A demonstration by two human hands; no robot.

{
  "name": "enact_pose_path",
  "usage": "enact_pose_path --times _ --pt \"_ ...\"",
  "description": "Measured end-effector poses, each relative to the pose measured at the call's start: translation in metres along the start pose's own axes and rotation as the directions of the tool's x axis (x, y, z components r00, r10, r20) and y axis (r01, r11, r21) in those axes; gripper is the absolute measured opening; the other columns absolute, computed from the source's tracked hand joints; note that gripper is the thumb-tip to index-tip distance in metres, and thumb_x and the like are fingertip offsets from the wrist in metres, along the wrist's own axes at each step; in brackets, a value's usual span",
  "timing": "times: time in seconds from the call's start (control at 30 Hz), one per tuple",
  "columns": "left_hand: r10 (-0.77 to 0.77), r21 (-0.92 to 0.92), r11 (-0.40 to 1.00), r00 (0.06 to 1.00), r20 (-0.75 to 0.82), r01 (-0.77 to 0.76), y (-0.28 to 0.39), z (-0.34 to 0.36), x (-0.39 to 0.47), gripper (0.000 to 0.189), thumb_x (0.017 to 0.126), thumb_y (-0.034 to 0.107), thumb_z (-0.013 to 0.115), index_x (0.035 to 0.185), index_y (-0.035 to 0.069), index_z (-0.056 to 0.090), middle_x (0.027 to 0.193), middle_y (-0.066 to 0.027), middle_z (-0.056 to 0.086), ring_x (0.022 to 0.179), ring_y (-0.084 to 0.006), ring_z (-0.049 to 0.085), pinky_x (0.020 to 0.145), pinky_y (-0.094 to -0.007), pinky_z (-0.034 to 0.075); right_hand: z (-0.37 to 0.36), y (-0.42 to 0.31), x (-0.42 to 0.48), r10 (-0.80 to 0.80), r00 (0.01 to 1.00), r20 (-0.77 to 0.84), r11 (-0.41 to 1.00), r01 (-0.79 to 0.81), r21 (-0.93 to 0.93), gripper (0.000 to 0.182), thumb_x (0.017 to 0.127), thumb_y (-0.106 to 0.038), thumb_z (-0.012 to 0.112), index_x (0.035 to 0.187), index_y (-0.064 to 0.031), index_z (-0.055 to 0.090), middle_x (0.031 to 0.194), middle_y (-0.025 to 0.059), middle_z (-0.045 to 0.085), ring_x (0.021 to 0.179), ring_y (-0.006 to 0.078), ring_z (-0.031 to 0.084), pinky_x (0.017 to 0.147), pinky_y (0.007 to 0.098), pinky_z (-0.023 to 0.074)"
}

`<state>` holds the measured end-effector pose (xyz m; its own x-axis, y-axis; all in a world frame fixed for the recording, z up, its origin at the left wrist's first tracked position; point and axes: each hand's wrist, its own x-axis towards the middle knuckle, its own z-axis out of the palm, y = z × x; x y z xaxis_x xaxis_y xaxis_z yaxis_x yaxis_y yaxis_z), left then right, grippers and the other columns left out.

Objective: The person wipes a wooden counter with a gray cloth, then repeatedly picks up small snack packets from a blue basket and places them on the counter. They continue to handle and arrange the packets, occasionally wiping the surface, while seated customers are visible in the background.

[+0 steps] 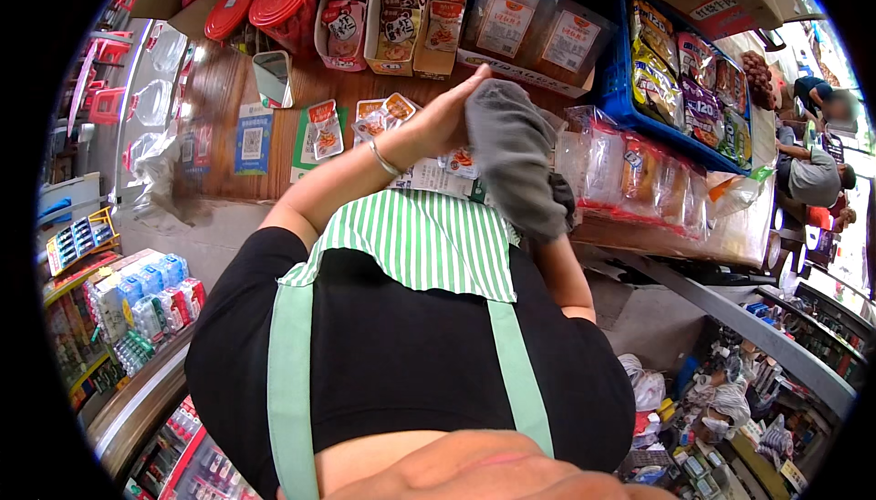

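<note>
A grey cloth (510,151) covers my right hand and hangs down over the wrist; the fingers beneath it are hidden. My left hand (452,113), with a bangle at the wrist, lies against the upper left edge of that cloth, its fingers pointing up and away from me. Whether it grips the fabric is unclear. Below and left of my hands, small red-and-white snack packets (384,117) lie on the wooden counter (219,82). Another snack packet (325,132) rests on a green card. A printed sheet (434,177) lies partly under my hands.
Opened boxes of snack packets (393,28) and red-lidded tubs (282,0) line the counter's far side. A blue basket (684,132) of packaged snacks stands to the right, above clear packs of food (643,171). A small mirror (272,79) lies at left. People (814,171) are in the right distance.
</note>
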<state>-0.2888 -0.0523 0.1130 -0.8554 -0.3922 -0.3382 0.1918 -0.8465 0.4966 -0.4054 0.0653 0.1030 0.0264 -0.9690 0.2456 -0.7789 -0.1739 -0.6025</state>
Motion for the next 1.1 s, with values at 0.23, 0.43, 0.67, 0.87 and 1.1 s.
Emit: enact_pose_path --times 0.23,0.43,0.67,0.87,1.1 --pt "0.211 0.214 0.961 0.966 -0.151 -0.177 -0.010 -0.015 -0.028 0.043 0.089 0.018 0.062 0.128 0.005 0.046 0.116 -0.0105 0.059 0.103 -0.0203 0.062 0.087 -0.0362 0.053 0.016 0.044 -0.018 0.269 0.950 0.158 0.937 -0.297 0.187 0.057 0.090 -0.029 0.060 0.136 -0.0034 0.036 0.138 0.0161 0.038 0.127 0.0277 0.034 0.110 0.0367 0.0235" --pt "0.132 0.074 0.988 0.990 0.055 -0.136 -0.004 -0.007 -0.033 0.029 0.088 0.012 0.063 0.113 0.003 0.052 0.103 -0.0076 0.063 0.091 -0.0163 0.065 0.079 -0.0328 0.057 -0.027 0.014 -0.006 0.169 0.986 0.005 0.696 -0.123 0.708 0.049 0.082 -0.016 0.066 0.124 0.0047 0.051 0.119 0.0158 0.056 0.106 0.0208 0.055 0.094 0.0308 0.0423" --pt "0.436 0.834 0.517 0.898 -0.063 -0.193 -0.003 -0.023 -0.019 0.033 0.079 0.013 0.075 0.106 0.001 0.059 0.090 -0.0013 0.062 0.080 -0.0063 0.057 0.070 -0.0225 0.050 -0.043 -0.020 -0.002 0.190 0.981 0.037 0.658 -0.155 0.737 0.046 0.080 -0.009 0.066 0.121 0.0076 0.054 0.116 0.0147 0.061 0.100 0.0164 0.060 0.089 0.0289 0.0484" --pt "0.557 0.871 0.470 0.814 -0.165 -0.144 0.049 -0.133 -0.077 0.025 0.088 0.010 0.063 0.111 0.001 0.060 0.098 -0.0026 0.064 0.087 -0.0090 0.058 0.075 -0.0241 0.049 -0.052 -0.012 -0.023 0.197 0.970 0.144 0.500 -0.226 0.836 0.045 0.082 -0.011 0.061 0.123 0.0073 0.052 0.117 0.0159 0.060 0.101 0.0191 0.059 0.090 0.0319 0.0476" --pt "0.591 0.904 0.146 0.697 -0.405 0.402 0.068 -0.282 -0.153 0.036 0.081 0.020 0.063 0.114 0.006 0.061 0.092 -0.0138 0.066 0.086 -0.0245 0.064 0.077 -0.0348 0.050 -0.056 0.021 -0.032 0.243 0.958 0.153 0.278 -0.220 0.935 0.044 0.085 -0.013 0.056 0.124 0.0069 0.051 0.118 0.0174 0.059 0.102 0.0223 0.058 0.091 0.0354 0.0467"
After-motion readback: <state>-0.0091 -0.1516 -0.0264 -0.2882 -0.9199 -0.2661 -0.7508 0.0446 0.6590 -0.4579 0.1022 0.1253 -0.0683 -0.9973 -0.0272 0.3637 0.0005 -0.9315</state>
